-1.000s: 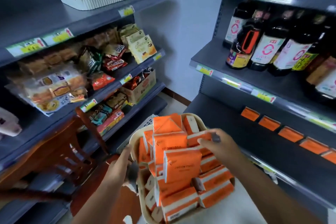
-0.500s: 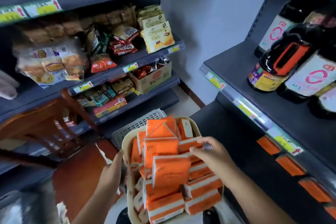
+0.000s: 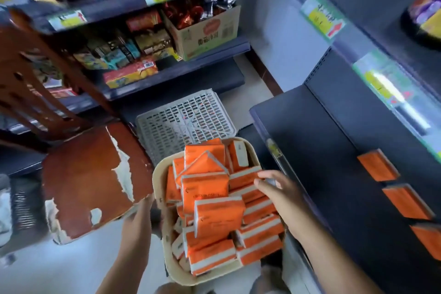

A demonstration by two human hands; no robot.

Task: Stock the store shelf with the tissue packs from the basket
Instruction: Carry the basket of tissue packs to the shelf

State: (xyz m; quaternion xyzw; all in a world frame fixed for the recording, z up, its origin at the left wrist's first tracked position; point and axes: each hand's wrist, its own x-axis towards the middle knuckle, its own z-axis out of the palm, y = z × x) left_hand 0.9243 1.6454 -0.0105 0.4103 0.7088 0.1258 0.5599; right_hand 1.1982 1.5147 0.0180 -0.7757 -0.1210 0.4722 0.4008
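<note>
Beige basket [image 3: 164, 186] at 6 o'clock, heaped with orange tissue packs [image 3: 214, 212], a hand on either side.

The packs lie jumbled above the rim, some flat, some on edge. The right hand [image 3: 279, 196] reaches in from 4 o'clock, its fingers nearly straight and touching a pack at the heap's right edge without closing round it. The left hand [image 3: 140, 217] is at the basket's 9 o'clock side; whether it grips the rim cannot be told. At 3 o'clock the dark shelf [image 3: 322, 150] carries a row of shelved packs [image 3: 378, 168] lying flat. A worn wooden chair [image 3: 90, 174] crowds in at 9 o'clock, just beside the basket. A grey slotted crate [image 3: 183, 119] sits on the floor at the basket's 12 o'clock. Beyond it, a cardboard box [image 3: 207, 33] holds wrapped snacks.
</note>
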